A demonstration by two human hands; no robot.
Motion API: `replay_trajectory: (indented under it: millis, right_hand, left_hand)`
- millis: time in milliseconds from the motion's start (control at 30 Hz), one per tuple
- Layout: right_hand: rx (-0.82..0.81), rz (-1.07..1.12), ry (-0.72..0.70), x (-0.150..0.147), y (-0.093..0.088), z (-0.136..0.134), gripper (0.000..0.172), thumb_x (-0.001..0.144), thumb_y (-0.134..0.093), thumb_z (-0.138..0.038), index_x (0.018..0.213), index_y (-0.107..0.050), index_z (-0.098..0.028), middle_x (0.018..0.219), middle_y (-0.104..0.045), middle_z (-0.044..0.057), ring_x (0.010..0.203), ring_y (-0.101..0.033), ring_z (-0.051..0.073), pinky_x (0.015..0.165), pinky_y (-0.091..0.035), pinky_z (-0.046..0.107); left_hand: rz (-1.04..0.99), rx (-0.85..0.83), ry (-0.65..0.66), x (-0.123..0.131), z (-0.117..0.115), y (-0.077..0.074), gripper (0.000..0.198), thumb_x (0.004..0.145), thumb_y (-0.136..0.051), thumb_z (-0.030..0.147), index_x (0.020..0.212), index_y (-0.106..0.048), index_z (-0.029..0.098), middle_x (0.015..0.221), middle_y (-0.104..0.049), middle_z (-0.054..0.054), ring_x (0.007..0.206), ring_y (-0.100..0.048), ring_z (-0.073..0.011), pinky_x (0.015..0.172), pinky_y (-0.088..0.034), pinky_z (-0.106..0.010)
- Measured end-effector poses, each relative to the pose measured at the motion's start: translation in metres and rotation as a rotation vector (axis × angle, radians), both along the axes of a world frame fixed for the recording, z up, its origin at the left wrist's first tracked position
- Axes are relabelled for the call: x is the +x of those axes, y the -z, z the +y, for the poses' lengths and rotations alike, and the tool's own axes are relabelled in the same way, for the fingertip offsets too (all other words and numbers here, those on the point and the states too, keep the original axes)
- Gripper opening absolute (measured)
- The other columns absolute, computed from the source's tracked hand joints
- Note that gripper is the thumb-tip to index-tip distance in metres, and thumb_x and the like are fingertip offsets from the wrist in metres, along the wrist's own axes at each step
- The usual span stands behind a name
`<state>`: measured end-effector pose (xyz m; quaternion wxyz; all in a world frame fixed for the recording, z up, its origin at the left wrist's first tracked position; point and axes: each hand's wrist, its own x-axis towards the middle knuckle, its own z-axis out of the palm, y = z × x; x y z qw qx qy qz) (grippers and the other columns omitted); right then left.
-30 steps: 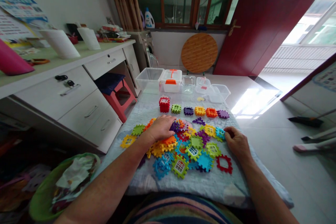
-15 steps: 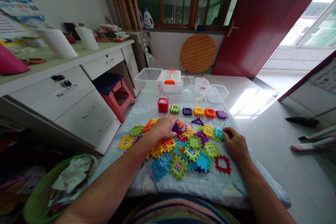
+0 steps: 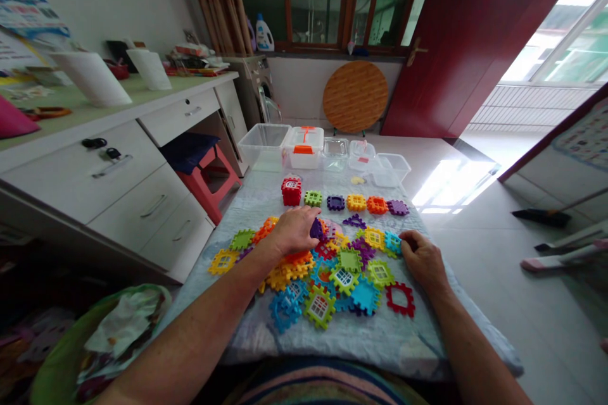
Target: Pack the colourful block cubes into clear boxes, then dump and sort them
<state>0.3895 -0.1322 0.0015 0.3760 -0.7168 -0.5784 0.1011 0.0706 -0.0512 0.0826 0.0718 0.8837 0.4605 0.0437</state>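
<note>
My left hand point(image 3: 295, 231) reaches over the heap of interlocking plastic building tiles, fingers closed round a dark purple building tile point(image 3: 316, 228). Orange and yellow tiles point(image 3: 284, 274) lie under and in front of that hand. At the heap's right edge my right hand point(image 3: 424, 259) has its thumb and forefinger pinched at the side of a light blue building tile point(image 3: 393, 242). A yellow window tile point(image 3: 375, 238) lies just left of it. Nearer me are a red frame tile point(image 3: 400, 299) and a green window tile point(image 3: 320, 307).
Behind the heap runs a row of sorted tiles: a red stack point(image 3: 291, 191), green point(image 3: 313, 198), dark blue, yellow, orange and purple point(image 3: 398, 207). Clear plastic boxes point(image 3: 265, 139) line the far table edge, including one with an orange-latched lid point(image 3: 304, 139). A pink stool point(image 3: 209, 180) stands left.
The whole view has shifted slightly left. Both hands stay at nearly the same tiles, with little visible movement.
</note>
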Motion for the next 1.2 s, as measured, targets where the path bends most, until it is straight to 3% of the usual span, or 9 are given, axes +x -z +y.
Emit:
replay_trajectory:
  millis: [267,500,800,933,1200]
  right_hand:
    - [-0.005,-0.006,-0.011,-0.002,-0.003,0.0,0.022,0.076,-0.048,-0.033,0.083,-0.064,-0.02,0.076,-0.068,0.004,0.069,-0.062,0.02,0.069,-0.047,0.032]
    - [0.016,0.009,-0.026,-0.001,-0.002,-0.001,0.02,0.077,-0.048,-0.03,0.083,-0.064,-0.02,0.076,-0.067,0.003,0.071,-0.062,0.02,0.069,-0.047,0.031]
    - [0.019,0.012,-0.044,-0.002,-0.002,-0.001,0.018,0.077,-0.048,-0.028,0.083,-0.063,-0.021,0.076,-0.067,0.003,0.07,-0.062,0.02,0.069,-0.048,0.031]
    - [0.027,0.008,-0.046,-0.002,-0.004,-0.001,0.017,0.077,-0.048,-0.027,0.082,-0.063,-0.021,0.075,-0.066,0.003,0.069,-0.061,0.02,0.068,-0.047,0.031]
    - [0.026,0.007,-0.06,-0.003,-0.005,-0.002,0.017,0.078,-0.048,-0.026,0.083,-0.063,-0.02,0.077,-0.066,0.003,0.069,-0.06,0.019,0.068,-0.047,0.031]
  left_hand:
    - [0.011,0.131,0.073,0.037,0.053,-0.021,0.053,0.069,-0.066,0.029,0.12,-0.06,0.016,0.115,-0.064,-0.01,0.104,-0.059,-0.0269,0.096,-0.046,-0.037]
    - [0.197,0.017,0.07,0.083,0.092,-0.013,0.05,0.064,-0.071,0.032,0.111,-0.065,0.021,0.115,-0.065,-0.01,0.107,-0.06,-0.0294,0.092,-0.049,-0.038]
    - [0.246,-0.041,0.068,0.097,0.104,0.007,0.045,0.062,-0.071,0.03,0.106,-0.067,0.02,0.113,-0.067,-0.012,0.105,-0.063,-0.0306,0.086,-0.052,-0.036]
    - [0.24,-0.051,0.066,0.098,0.103,0.01,0.05,0.062,-0.072,0.033,0.11,-0.065,0.02,0.117,-0.066,-0.013,0.108,-0.062,-0.0328,0.088,-0.051,-0.039]
    - [0.265,-0.095,0.061,0.098,0.106,0.013,0.046,0.06,-0.069,0.022,0.106,-0.066,0.022,0.113,-0.07,-0.01,0.103,-0.065,-0.0302,0.088,-0.05,-0.037]
